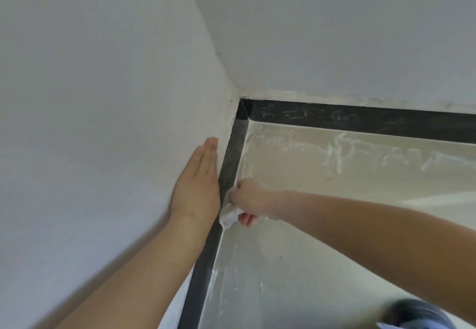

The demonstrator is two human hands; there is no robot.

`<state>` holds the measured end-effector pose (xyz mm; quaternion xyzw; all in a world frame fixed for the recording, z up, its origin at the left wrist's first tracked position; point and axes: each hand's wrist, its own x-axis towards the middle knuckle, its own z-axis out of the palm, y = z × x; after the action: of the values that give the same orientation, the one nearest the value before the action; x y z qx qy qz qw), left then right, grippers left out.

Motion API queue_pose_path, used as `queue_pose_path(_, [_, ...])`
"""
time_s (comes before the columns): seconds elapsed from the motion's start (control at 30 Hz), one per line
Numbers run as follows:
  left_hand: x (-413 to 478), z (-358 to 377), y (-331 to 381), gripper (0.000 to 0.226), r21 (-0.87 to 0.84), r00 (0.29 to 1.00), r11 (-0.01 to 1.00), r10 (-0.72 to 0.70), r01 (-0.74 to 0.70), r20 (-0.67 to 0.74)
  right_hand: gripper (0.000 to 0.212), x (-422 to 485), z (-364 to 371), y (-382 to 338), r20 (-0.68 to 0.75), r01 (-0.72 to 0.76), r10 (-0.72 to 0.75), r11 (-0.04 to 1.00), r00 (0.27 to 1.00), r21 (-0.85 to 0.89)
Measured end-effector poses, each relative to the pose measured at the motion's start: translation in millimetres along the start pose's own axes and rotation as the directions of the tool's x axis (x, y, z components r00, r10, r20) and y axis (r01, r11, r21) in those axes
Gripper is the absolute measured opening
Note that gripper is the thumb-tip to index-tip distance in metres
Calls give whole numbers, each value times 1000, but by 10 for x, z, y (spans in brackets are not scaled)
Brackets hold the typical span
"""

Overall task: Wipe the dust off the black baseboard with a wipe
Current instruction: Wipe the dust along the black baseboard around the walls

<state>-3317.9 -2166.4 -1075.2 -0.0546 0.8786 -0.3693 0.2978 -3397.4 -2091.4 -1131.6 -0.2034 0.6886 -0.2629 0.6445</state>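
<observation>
The right grip [251, 200] has its fingers curled round a crumpled white wipe [228, 212] and presses it against the black baseboard [231, 158] at the foot of the left wall [103, 122], a little short of the room's corner. The left grip [198, 189] holds nothing: it lies flat on that wall with straight fingers pointing toward the corner, its edge just above the baseboard. A second run of baseboard along the back wall carries pale smears. The beige floor [334, 187] shows white dusty streaks near both runs. Dark cloth [417, 313] shows at the lower right.
</observation>
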Motion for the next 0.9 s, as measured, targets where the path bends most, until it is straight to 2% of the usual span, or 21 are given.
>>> queue_pose_path(0.1, [66,22,25,55,57,1000,998,-5,5,-2,20,149,281,154,134,-168,131,930,982,326])
queue_pose_path(0.17, [-10,-44,-3,54,99,998,994,52,-55,28,25,216,336,210,144,-172,113,841,983,513])
queue_pose_path(0.27, [-126,-24,-43,62,150,998,987,62,-60,-13,31,266,206,121,85,-131,99,778,991,615])
queue_pose_path(0.37, [-126,-28,-24,64,110,998,993,36,-41,41,30,370,-27,-3,38,-127,133,760,990,637])
queue_pose_path(0.43, [-104,-37,-23,62,106,999,994,22,-25,36,28,432,-226,-86,-3,-77,109,721,994,689])
queue_pose_path(0.57, [-81,-2,-14,57,77,1000,997,10,-11,17,25,485,-609,-188,-172,107,84,503,982,858])
queue_pose_path(0.63, [-76,-7,-7,59,58,999,998,-3,1,33,22,514,-697,-137,-306,252,77,402,949,881])
queue_pose_path(0.67, [-73,-6,-1,60,63,999,998,1,-3,34,20,524,-699,-63,-371,307,102,386,923,870])
queue_pose_path(0.7, [-68,-5,1,61,58,1000,998,-2,0,31,21,523,-676,34,-411,334,116,406,904,850])
queue_pose_path(0.77, [-59,1,13,59,68,1000,998,-4,3,10,29,501,-470,230,-376,297,24,565,926,770])
queue_pose_path(0.83, [-47,28,30,58,54,1000,998,-12,12,-9,34,413,-136,349,-144,150,-76,769,987,622])
queue_pose_path(0.9, [-44,19,35,57,46,1000,999,-21,21,-5,29,344,118,370,54,-6,-22,880,998,476])
